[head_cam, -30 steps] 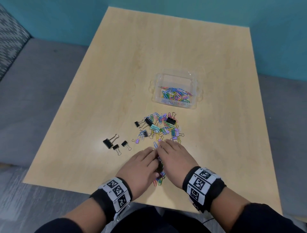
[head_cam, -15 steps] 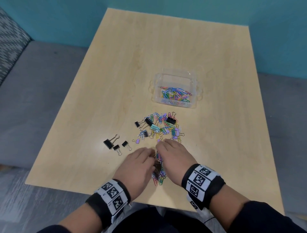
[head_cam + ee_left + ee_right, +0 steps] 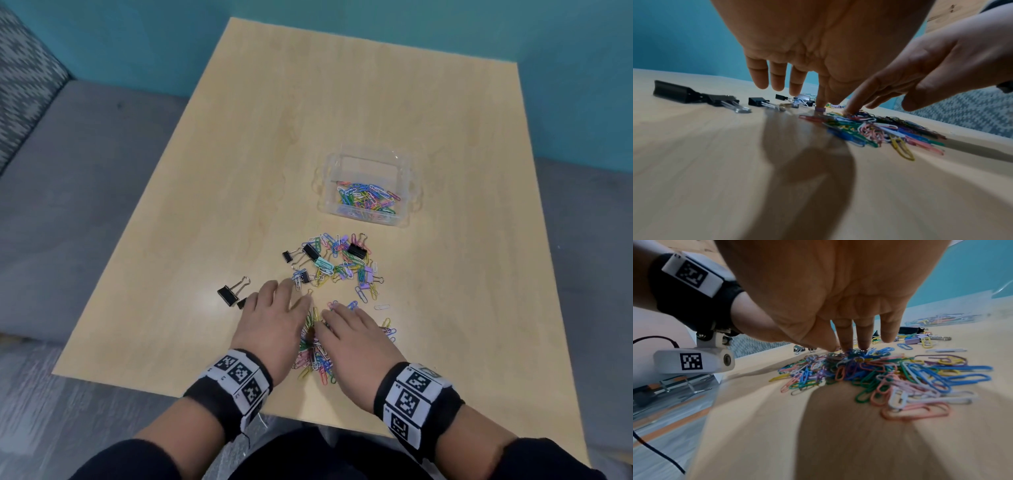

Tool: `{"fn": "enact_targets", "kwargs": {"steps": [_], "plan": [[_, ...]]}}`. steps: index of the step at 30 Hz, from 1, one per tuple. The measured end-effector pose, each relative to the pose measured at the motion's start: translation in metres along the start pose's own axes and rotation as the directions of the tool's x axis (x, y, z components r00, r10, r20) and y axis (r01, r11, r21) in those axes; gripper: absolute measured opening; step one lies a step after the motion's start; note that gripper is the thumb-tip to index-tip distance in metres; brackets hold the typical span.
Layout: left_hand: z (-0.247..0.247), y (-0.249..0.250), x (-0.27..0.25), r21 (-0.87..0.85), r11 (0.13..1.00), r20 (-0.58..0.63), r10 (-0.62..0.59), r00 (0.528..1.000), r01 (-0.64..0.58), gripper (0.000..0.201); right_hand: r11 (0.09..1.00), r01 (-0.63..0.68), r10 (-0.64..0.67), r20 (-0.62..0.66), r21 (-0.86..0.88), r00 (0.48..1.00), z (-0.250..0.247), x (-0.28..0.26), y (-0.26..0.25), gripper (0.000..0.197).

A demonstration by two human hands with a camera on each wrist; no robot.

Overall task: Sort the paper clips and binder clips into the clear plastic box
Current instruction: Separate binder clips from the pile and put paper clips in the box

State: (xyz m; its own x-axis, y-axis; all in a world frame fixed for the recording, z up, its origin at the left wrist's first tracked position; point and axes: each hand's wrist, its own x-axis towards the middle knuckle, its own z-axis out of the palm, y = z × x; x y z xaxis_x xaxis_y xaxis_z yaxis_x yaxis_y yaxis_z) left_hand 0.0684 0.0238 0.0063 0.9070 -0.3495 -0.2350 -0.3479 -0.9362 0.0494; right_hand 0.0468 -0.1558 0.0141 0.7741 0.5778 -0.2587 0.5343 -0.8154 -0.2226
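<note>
The clear plastic box [image 3: 325,164] stands right of the table's middle and holds several coloured paper clips [image 3: 368,200]. A mixed heap of paper clips and binder clips [image 3: 337,265] lies in front of it. A second pile of paper clips [image 3: 313,347] [image 3: 879,374] lies near the front edge between my hands. My left hand [image 3: 277,315] is flat with spread, straight fingers; its index fingertip [image 3: 820,102] touches a small purple binder clip [image 3: 820,109]. My right hand [image 3: 349,330] presses straight fingertips [image 3: 846,344] onto the near pile.
Black binder clips [image 3: 226,295] [image 3: 674,92] lie just left of my left hand, one partly under its fingers. The wooden table [image 3: 342,102] has bare surface behind and beside the box. A grey bench and a teal wall surround it.
My hands have drawn apart, uncovering the near pile of paper clips between them. The left hand has slid left and forward toward the black binder clips.
</note>
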Motion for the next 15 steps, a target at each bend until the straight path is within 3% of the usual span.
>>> {"fn": "enact_targets", "kwargs": {"steps": [6, 12, 15], "plan": [[0.0, -0.027, -0.012, 0.029, 0.999, -0.055, 0.017, 0.998, -0.015, 0.032, 1.0, -0.019, 0.019, 0.001, -0.014, 1.0, -0.002, 0.0, 0.005, 0.054], [0.001, -0.033, 0.0, 0.026, 0.994, -0.041, 0.106, 0.993, -0.105, 0.044, 0.998, 0.035, -0.031, 0.065, -0.047, 0.997, -0.013, 0.025, -0.002, 0.057], [0.001, -0.04, -0.002, 0.038, 0.996, -0.046, 0.081, 0.996, -0.079, 0.042, 0.995, 0.066, -0.06, 0.071, -0.078, 0.996, -0.02, 0.037, -0.006, 0.059]]}}
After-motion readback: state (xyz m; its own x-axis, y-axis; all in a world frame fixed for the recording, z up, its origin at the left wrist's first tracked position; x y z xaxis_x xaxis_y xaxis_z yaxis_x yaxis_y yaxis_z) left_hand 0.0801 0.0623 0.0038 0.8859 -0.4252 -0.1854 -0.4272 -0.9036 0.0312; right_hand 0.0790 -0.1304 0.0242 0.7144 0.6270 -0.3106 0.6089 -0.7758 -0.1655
